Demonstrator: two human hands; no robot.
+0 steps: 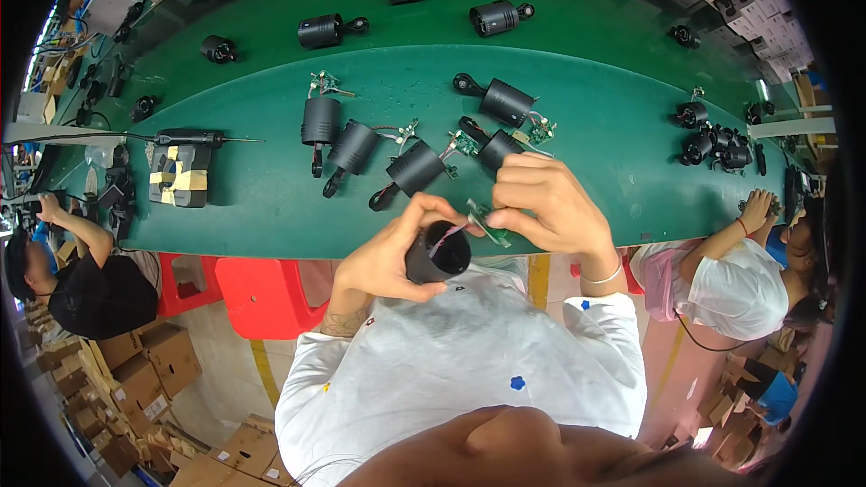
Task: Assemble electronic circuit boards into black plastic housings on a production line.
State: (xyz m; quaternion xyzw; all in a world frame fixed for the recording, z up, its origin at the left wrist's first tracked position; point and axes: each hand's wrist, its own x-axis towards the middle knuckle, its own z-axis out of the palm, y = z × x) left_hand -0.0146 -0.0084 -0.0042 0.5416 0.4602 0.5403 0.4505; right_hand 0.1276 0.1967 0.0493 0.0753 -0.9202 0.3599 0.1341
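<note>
The black cylindrical housing (420,260) that the person works on is in the left hand (383,257), held up before the white top (469,343) near the front edge of the green bench (271,234), and it serves as the landmark here. The left fingers are curled around it, gripping its wall with the thumb underneath, and its open end faces up, showing a dark hollow. Thin wires (444,236) run out of that opening toward a small green circuit board (492,227), just to the right of the housing. The right hand (550,207) is beside the board, thumb and index finger closed on it in a pinch; whether the left fingertips touch the board too, I cannot tell. Just beyond the housing lies a similar black unit (417,169) with a board wired to it. Beyond and to the left are two more such units, and beyond and to the right another two. Well to the left of the housing, a power screwdriver (194,137) rests on a dark block (180,182) bound with yellow tape. Far to its right stands a cluster of black parts (714,144). A red stool (269,296) is to the left of the housing, below the bench. Co-workers sit well apart from it on both sides.
</note>
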